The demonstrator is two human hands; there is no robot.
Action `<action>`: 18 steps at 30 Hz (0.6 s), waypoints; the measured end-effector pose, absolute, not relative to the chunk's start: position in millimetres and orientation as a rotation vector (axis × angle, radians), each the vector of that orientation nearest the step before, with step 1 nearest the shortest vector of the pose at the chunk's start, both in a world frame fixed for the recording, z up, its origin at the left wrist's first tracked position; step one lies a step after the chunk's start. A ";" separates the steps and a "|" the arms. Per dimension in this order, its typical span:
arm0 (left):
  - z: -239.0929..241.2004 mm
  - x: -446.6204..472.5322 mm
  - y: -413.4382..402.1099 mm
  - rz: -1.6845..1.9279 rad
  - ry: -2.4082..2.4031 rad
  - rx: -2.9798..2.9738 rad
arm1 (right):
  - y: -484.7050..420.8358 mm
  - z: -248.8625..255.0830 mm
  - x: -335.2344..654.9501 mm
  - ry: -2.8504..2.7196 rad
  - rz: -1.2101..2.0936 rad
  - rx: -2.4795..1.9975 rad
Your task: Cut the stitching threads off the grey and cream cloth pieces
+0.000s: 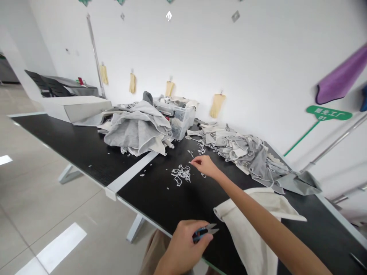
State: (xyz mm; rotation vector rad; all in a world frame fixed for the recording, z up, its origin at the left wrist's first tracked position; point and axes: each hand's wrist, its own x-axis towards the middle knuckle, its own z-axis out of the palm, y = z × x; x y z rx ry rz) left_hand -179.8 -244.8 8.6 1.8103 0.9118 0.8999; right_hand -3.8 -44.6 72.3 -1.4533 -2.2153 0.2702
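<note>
My left hand (185, 244), low in the view near the table's front edge, is closed around small blue-handled thread snips (207, 231). Their blades point right and stand slightly apart. My right hand (205, 166) reaches over the middle of the table in a pinch. A bit of white thread (190, 162) shows at its fingertips. Left of that hand lies a tangled pile of white thread scraps (182, 173), and more bits are scattered around. Under my right forearm, an off-white cloth piece (255, 229) lies on the black table (160, 202), partly hidden by the arm.
Grey and white fabric pieces (137, 126) are heaped at the back left, beside a clear plastic bin (182, 122) full of cloth. Another long fabric heap (243, 149) runs along the wall side. A white box (77, 107) stands far left. Yellow gloves (217, 105) hang on the wall.
</note>
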 end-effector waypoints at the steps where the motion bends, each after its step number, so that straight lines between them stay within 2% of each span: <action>1: 10.6 -180.4 -243.6 0.889 0.893 1.828 | -39.8 70.8 -10.9 -2.269 0.261 -1.428; 14: 2.5 -182.5 -239.1 0.883 0.853 1.901 | -20.2 47.8 -34.0 -2.770 0.215 -1.298; 18: -1.3 -181.0 -240.9 0.901 0.842 1.935 | -26.5 51.0 -34.4 -2.849 -0.005 -1.259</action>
